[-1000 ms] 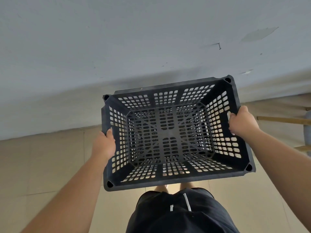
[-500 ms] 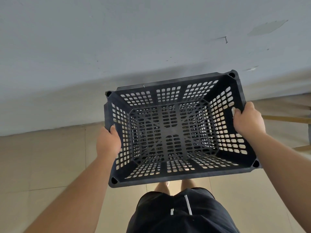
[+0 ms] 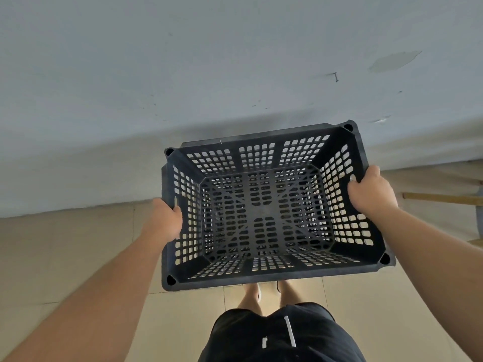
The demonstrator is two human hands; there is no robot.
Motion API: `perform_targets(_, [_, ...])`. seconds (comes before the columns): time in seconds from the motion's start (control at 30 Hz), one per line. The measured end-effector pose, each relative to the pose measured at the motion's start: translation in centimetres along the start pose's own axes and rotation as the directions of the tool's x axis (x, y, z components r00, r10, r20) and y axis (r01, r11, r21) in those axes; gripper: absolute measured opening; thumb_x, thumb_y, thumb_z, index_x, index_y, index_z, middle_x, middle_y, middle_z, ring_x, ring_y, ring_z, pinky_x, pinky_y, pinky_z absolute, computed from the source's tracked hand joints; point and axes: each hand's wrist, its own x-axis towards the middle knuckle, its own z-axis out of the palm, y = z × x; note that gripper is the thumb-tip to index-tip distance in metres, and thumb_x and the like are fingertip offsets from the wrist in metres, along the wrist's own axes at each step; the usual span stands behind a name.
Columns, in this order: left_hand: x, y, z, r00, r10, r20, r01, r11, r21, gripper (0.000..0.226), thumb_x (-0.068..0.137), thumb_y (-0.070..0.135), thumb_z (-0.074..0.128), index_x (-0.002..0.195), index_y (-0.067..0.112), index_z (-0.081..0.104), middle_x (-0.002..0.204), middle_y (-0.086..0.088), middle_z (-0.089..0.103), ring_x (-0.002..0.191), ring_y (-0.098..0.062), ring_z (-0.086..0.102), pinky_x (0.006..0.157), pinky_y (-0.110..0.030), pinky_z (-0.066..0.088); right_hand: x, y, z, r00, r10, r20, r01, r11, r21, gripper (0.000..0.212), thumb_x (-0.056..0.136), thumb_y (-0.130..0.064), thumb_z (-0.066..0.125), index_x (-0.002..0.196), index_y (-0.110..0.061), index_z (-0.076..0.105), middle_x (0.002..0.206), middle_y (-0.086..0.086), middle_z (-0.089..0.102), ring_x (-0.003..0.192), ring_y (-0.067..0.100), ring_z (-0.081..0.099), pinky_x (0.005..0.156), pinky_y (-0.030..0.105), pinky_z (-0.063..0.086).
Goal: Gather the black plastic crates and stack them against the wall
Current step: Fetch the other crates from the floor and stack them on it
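Before a pale wall (image 3: pixel 183 74), left grip (image 3: pixel 164 220) and right grip (image 3: pixel 371 194) clasp the perforated black crate (image 3: pixel 261 207).

Single view: head-worn, wide-angle. Aimed forward and steeply down, toward wall (image 3: pixel 183 74) and floor (image 3: pixel 65 257). Close on crate (image 3: pixel 264 212) at centre frame, gripped at its sides by left hand (image 3: pixel 166 222) and right hand (image 3: pixel 371 192). Wearer's shorts (image 3: pixel 261 335) at bottom edge. No second view, no overlap.
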Motion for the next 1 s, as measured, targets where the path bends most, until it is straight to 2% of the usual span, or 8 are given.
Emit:
perform_targets(0.1, [-1.3, 0.3, -0.9, 0.999, -0.010, 0.051, 0.005, 0.996, 0.092, 0.044, 0.104, 0.023, 0.053, 0.139, 0.004, 0.035, 0.096, -0.010, 0.054, 0.074, -0.022, 0.056, 0.064, -0.037, 0.051, -0.6, -0.5, -0.9, 0.995, 0.036, 0.091, -0.034, 0.999, -0.029, 0.024, 0.102, -0.014, 0.048, 0.119, -0.010, 0.031, 0.097, 0.016, 0.058, 0.075, 0.027, 0.059, 0.064, 0.043, 0.053])
perform_targets(0.23, [-4.7, 1.1, -0.5, 0.999, 0.002, 0.034, -0.006, 0.990, 0.144, 0.064, 0.103, 0.023, 0.054, 0.153, 0.005, 0.018, 0.098, -0.008, 0.054, 0.071, -0.019, 0.055, 0.056, -0.030, 0.046, -2.2, -0.7, -2.3, 0.983, 0.078, 0.166, -0.060, 0.992, -0.112, 0.053, 0.096, -0.021, 0.054, 0.142, -0.007, 0.030, 0.123, 0.022, 0.059, 0.107, 0.041, 0.063, 0.091, 0.057, 0.058])
perform_targets(0.27, [-5.6, 1.3, -0.4, 0.999, 0.019, 0.040, -0.025, 0.988, 0.151, 0.069, 0.103, 0.023, 0.054, 0.156, 0.007, 0.013, 0.115, -0.012, 0.054, 0.080, -0.021, 0.058, 0.062, -0.032, 0.049, -2.7, -0.6, -2.5, 0.986, 0.068, 0.153, -0.043, 0.986, -0.161, 0.061, 0.095, -0.023, 0.056, 0.147, -0.006, 0.028, 0.132, 0.024, 0.055, 0.116, 0.043, 0.059, 0.097, 0.057, 0.055])
perform_targets(0.33, [-6.9, 1.5, -0.4, 0.995, 0.097, 0.038, -0.103, 0.970, 0.221, 0.078, 0.102, 0.023, 0.054, 0.162, 0.012, 0.005, 0.156, -0.018, 0.032, 0.123, -0.034, 0.052, 0.096, -0.042, 0.051, -4.3, -0.4, -2.9, 0.991, 0.031, 0.128, 0.002, 0.970, -0.245, 0.071, 0.094, -0.023, 0.056, 0.155, -0.005, 0.023, 0.147, 0.025, 0.045, 0.132, 0.044, 0.048, 0.107, 0.057, 0.048])
perform_targets(0.4, [-8.0, 1.9, -0.5, 0.975, 0.215, 0.052, -0.219, 0.897, 0.385, 0.079, 0.102, 0.025, 0.054, 0.164, 0.015, 0.006, 0.168, -0.016, 0.011, 0.149, -0.038, 0.026, 0.117, -0.048, 0.032, -5.9, -0.2, -3.1, 0.993, 0.000, 0.122, 0.032, 0.964, -0.263, 0.076, 0.095, -0.022, 0.056, 0.159, -0.007, 0.019, 0.154, 0.024, 0.038, 0.139, 0.043, 0.041, 0.111, 0.056, 0.043])
perform_targets(0.5, [-9.7, 3.1, -0.6, 0.891, 0.424, 0.161, -0.438, 0.713, 0.547, 0.071, 0.102, 0.033, 0.052, 0.163, 0.020, 0.017, 0.170, -0.009, 0.011, 0.153, -0.034, 0.020, 0.119, -0.052, 0.028, -8.3, -0.2, -3.5, 0.990, 0.014, 0.143, 0.016, 0.977, -0.211, 0.080, 0.095, -0.022, 0.056, 0.162, -0.009, 0.015, 0.158, 0.023, 0.032, 0.144, 0.044, 0.034, 0.113, 0.057, 0.039])
perform_targets(0.67, [-11.7, 5.0, -0.5, 0.696, 0.626, 0.353, -0.694, 0.459, 0.555, 0.062, 0.103, 0.036, 0.046, 0.158, 0.017, 0.027, 0.164, -0.004, 0.024, 0.145, -0.030, 0.032, 0.112, -0.051, 0.037, -13.9, 0.2, -4.4, 0.997, 0.033, 0.063, -0.026, 0.994, -0.102, 0.069, 0.095, -0.028, 0.052, 0.157, -0.012, 0.026, 0.152, 0.020, 0.039, 0.139, 0.042, 0.039, 0.109, 0.055, 0.043])
perform_targets(1.0, [-18.7, 4.1, 0.5, 0.415, 0.775, 0.476, -0.875, 0.195, 0.444, 0.065, 0.102, 0.042, 0.045, 0.160, 0.021, 0.023, 0.163, -0.003, 0.026, 0.142, -0.028, 0.037, 0.107, -0.050, 0.043, -27.9, 4.5, -0.8, 0.986, 0.125, -0.107, -0.126, 0.992, -0.005, 0.058, 0.097, -0.031, 0.050, 0.151, -0.018, 0.035, 0.146, 0.014, 0.045, 0.132, 0.038, 0.044, 0.104, 0.054, 0.046])
